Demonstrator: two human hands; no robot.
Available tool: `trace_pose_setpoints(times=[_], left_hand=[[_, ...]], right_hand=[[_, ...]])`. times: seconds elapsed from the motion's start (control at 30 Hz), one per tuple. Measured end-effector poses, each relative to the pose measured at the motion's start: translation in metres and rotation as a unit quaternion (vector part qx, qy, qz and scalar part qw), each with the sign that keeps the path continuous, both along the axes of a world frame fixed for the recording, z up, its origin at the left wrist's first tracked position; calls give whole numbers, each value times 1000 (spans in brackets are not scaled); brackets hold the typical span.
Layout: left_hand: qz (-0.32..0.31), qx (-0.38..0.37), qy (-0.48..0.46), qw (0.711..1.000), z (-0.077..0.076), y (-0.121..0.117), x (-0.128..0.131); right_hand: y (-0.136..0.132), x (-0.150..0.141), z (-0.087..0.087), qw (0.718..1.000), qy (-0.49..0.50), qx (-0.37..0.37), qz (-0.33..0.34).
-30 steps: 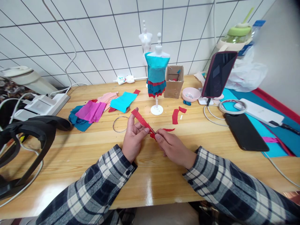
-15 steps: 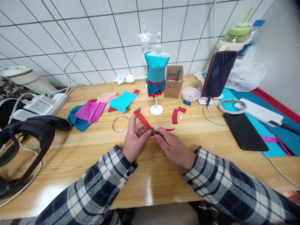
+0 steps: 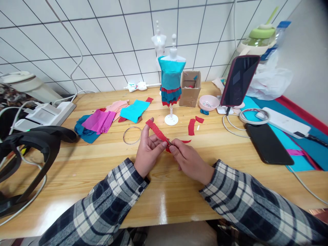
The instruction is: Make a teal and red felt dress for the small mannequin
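Observation:
A narrow red strip of crepe paper slants up and left, pinched in my left hand, whose index finger stretches out behind its upper end. My right hand is closed round a small thin-bladed metal tool, its tip at the strip's lower edge. Most of this tool is hidden in the fingers, so its exact kind is unclear. Beyond my hands a small white dress form stands upright, wearing a turquoise top and a layered teal and red skirt. Red scraps lie to the right.
Coloured paper sheets and a wire ring lie left. Behind stand a cardboard box, a pink bowl of small bits and a second white form. Phones, cables and a black headset flank the work area.
The tool's tip has shifted slightly against the lower part of the red strip. Both hands keep nearly the same place.

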State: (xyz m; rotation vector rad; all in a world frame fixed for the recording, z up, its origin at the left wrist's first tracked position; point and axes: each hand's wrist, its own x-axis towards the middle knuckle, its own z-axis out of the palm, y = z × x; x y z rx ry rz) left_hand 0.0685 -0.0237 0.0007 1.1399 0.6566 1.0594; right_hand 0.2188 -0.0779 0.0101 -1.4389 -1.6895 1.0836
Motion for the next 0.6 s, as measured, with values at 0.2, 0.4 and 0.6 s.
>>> trace_pose_setpoints(times=[0.2, 0.4, 0.6], left_hand=[[-8, -6, 0, 1000, 0, 0, -1], [-11, 6, 17, 1000, 0, 0, -1], [-9, 7, 26, 1000, 0, 0, -1]], right_hand=[[-1, 0, 1, 1000, 2, 0, 5], [0, 0, 0, 1000, 1, 2, 1], [0, 0, -2, 1000, 0, 4, -6]])
